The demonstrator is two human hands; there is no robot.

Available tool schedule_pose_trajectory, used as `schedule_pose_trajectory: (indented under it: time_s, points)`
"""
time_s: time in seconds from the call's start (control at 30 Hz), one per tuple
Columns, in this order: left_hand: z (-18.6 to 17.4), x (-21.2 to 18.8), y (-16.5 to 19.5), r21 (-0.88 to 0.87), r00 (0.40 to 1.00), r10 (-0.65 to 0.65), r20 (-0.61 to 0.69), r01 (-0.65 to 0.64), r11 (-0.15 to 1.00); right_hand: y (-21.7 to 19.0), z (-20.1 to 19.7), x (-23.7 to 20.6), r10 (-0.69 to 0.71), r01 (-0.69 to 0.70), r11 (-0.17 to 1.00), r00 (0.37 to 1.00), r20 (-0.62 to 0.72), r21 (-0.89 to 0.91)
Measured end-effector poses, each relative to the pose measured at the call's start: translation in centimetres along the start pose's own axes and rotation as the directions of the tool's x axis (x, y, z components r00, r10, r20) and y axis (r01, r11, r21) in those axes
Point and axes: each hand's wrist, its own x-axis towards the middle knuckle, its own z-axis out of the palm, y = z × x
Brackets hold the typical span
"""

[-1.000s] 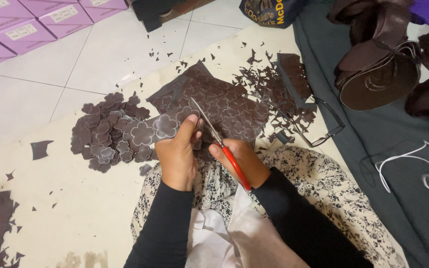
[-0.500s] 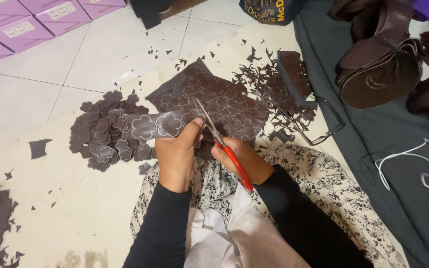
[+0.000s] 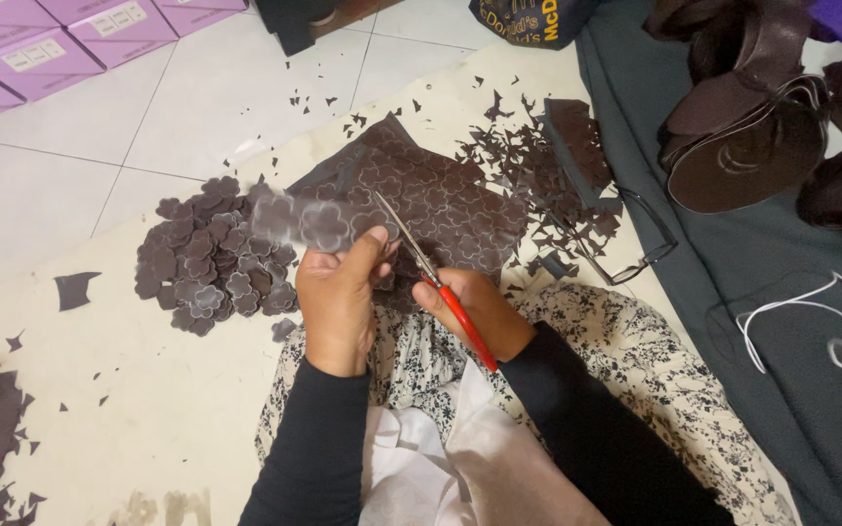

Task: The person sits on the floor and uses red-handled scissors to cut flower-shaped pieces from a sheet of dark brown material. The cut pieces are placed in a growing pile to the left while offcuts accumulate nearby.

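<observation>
- The left hand pinches a strip of dark brown material between thumb and fingers, holding it up over the lap; the strip is blurred, and flower outlines show on it.
- The right hand is closed round the red handles of a pair of scissors, whose metal blades point up and to the left, their tips near the strip's right end.
- Whether the blades touch the strip cannot be told.
- Beyond both hands lies a larger brown sheet, marked all over with the same flower outlines, flat on a cream cloth spread over the floor.
- To the left of the strip sits a heap of cut-out flower shapes, dark brown with scalloped edges, piled loosely.
- Small brown offcuts are scattered to the right of the sheet.
- A pair of dark-framed glasses lies at the edge of a grey-green cloth.
</observation>
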Motion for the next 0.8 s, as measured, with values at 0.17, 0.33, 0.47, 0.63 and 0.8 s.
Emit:
schedule_pose_trajectory:
  time_s: [0.17,0.33,0.47,0.63,0.8]
  points:
    - [-0.1,0.0,-0.2,0.043,0.998,0.054,-0.041,-0.053,0.998,-0.3,0.1,0.0,0.004,-0.004,1.000,1.000,0.019,0.016]
    - [-0.7,0.2,0.5,0.154,0.992,0.104,0.076,-0.115,0.981,-0.4,-0.4,-0.1,0.016,-0.018,1.000,0.997,0.071,0.024]
    - [-0.7,0.1,0.8,0.241,0.988,0.101,0.117,-0.127,0.962,-0.3,0.0,0.0,-0.030,0.029,0.999,0.999,0.037,0.026]
    - [-0.1,0.0,0.9,0.164,0.992,0.090,0.086,-0.103,0.981,-0.2,0.2,-0.2,-0.020,0.015,0.992,0.999,0.043,0.125]
    - [-0.2,-0.2,1.4,0.152,0.986,0.114,0.123,-0.132,0.979,-0.3,-0.3,-0.3,0.026,-0.029,0.998,0.998,0.054,0.054]
